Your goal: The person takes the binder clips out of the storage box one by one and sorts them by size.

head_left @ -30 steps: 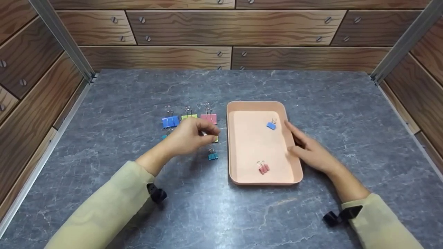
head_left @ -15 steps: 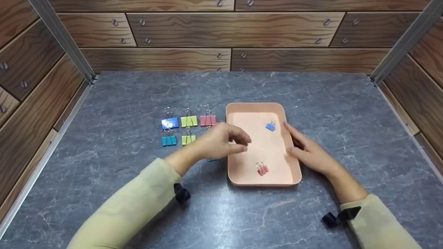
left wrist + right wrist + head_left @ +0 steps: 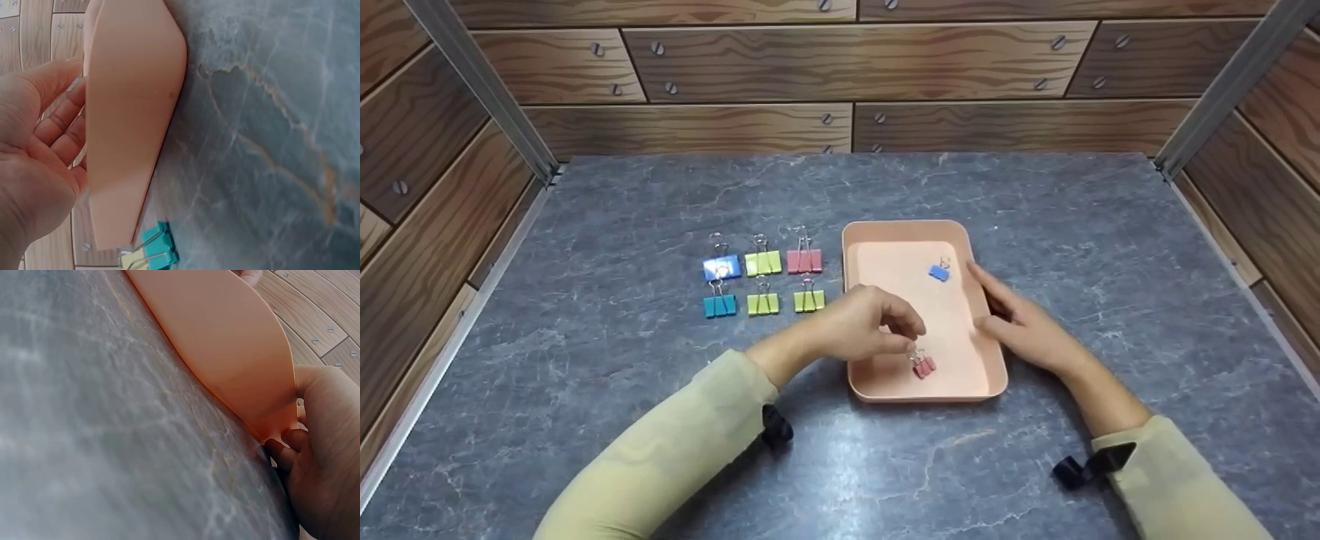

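Observation:
The left hand (image 3: 870, 324) is inside the peach tray (image 3: 911, 397), thumb and fingers loosely bent just above a small pink binder clip (image 3: 924, 367). Nothing shows between its fingertips; whether they touch the clip's wire handles I cannot tell. Farther back in the tray lies a small blue binder clip (image 3: 939, 273). The right hand (image 3: 1031, 334) holds the tray's right wall, its thumb over the rim and fingers outside. In the right wrist view, curled fingers (image 3: 284, 453) reach the tray's lower edge. A teal binder clip (image 3: 160, 247) stands near the tray in the left wrist view.
Left of the tray, binder clips stand in two rows: blue (image 3: 722, 268), yellow-green (image 3: 763, 262) and pink (image 3: 805, 261) behind, teal (image 3: 719, 305) and two yellow-green in front. Wood-patterned walls (image 3: 750, 64) surround the grey marbled table (image 3: 585, 247).
From the clips on the table, the left hand has moved right and toward me, into the tray beside the small pink clip. The right hand stays on the tray's side.

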`<state>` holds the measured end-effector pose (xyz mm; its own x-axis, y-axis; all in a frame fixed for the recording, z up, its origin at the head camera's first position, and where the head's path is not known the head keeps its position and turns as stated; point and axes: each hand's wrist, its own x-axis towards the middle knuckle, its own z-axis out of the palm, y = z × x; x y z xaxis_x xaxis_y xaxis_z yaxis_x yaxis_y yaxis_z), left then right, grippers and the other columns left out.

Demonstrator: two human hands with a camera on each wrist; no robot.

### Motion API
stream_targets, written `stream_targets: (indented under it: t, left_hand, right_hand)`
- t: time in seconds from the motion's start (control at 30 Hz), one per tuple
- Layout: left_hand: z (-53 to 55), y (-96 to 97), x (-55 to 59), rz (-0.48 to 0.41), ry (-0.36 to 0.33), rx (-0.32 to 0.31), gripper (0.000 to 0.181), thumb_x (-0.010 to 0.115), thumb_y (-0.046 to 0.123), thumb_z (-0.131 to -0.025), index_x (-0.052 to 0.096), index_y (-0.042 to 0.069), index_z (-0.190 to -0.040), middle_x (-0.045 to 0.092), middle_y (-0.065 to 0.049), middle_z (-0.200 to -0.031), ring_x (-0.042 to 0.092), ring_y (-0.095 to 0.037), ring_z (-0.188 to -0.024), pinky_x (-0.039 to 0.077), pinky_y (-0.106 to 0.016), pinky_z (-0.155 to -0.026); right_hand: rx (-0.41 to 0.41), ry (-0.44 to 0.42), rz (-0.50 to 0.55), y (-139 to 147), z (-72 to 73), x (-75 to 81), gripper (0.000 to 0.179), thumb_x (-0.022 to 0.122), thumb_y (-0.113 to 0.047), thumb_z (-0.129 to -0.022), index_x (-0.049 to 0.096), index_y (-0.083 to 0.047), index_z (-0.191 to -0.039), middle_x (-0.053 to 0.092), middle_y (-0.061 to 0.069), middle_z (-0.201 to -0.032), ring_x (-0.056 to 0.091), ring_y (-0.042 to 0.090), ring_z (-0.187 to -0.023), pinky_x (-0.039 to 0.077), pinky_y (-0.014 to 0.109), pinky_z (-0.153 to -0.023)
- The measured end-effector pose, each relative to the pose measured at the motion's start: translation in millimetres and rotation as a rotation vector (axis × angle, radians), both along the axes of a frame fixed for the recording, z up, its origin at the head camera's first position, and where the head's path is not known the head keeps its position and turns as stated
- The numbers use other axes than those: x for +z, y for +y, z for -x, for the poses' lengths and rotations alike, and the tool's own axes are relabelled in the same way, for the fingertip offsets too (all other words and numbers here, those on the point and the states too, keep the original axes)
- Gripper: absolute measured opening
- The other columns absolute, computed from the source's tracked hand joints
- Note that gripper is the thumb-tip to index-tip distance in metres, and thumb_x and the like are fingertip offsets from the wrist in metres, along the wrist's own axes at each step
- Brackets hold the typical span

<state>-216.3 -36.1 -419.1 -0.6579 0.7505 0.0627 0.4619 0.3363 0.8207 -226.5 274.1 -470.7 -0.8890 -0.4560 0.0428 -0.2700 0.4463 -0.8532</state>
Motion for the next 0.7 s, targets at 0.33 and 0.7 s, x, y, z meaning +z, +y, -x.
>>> stream_targets:
  t: [0.33,0.7]
  left_hand:
    - [-0.7,5.7,-9.0,0.027,-0.001,-0.039,0.014,0.078,0.001,-0.094,0.081,0.002,-0.107,0.08,-0.005,-0.096,0.069,-0.003,-0.085,0.057,-0.02,-0.085]
    - [-1.6,7.1,-11.4,0.092,0.002,-0.12,0.015,0.082,0.009,-0.094,0.082,0.008,-0.109,0.081,0.007,-0.097,0.07,0.003,-0.089,0.054,-0.017,-0.089]
  right_hand:
    - [0.014,0.002,0.022,0.0,0.5,-0.6,0.078,0.06,-0.004,-0.103,0.023,-0.015,-0.17,0.023,0.017,-0.173,0.031,0.035,-0.154,0.03,0.011,-0.113]
    - [0.012,-0.001,0.002,0.5,-0.2,-1.1,0.077,0.061,-0.008,-0.105,0.023,-0.019,-0.17,0.022,0.016,-0.173,0.026,0.035,-0.156,0.026,0.009,-0.113]
